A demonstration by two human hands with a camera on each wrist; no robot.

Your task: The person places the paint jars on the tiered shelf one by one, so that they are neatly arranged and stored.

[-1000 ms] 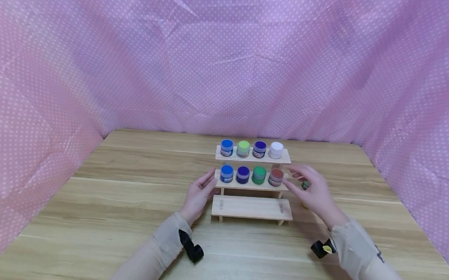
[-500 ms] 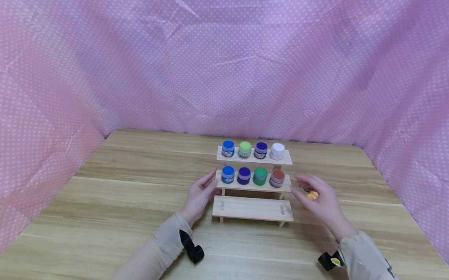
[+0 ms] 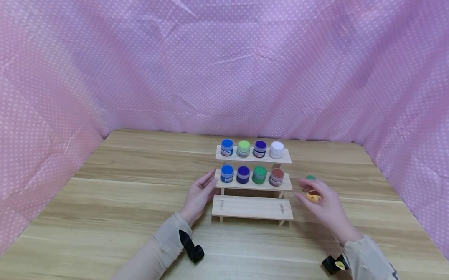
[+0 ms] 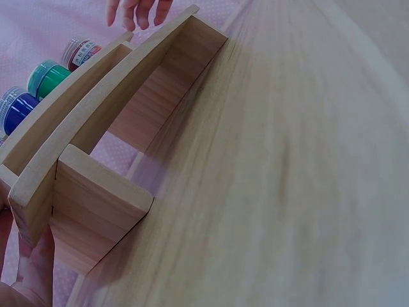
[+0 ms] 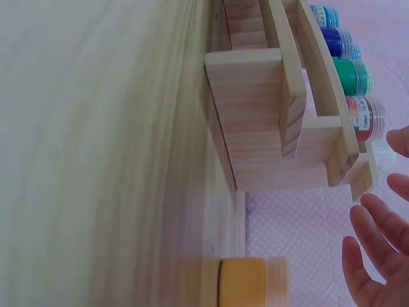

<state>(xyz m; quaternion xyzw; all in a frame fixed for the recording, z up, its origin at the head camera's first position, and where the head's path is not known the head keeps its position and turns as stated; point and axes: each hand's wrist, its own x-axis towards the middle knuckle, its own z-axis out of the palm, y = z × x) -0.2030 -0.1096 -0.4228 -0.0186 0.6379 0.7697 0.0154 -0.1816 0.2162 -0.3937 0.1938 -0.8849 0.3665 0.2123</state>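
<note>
- Pale wood meets your left hand: fingers and thumb hold the left end of the middle tier of the wooden rack.
- Over to your right hand, off the rack's other end: thumb and fingers spread with a wide gap, nothing gripped, tips toward the rack.
- Look between those right fingers from above, and the orange jar shows; your right wrist view has it standing on the table.
- Just past the fingertips, a green lid peeks out, the rest hidden by your hand.
- Leftward from that hand, nearest first along the middle tier: the dark red jar, the green jar, the purple jar, and the blue jar right by your left fingertips.
- Farther out, beyond both hands, the top tier lines up white, purple, lime and blue lids, right to left; behind everything, pink dotted cloth.
</note>
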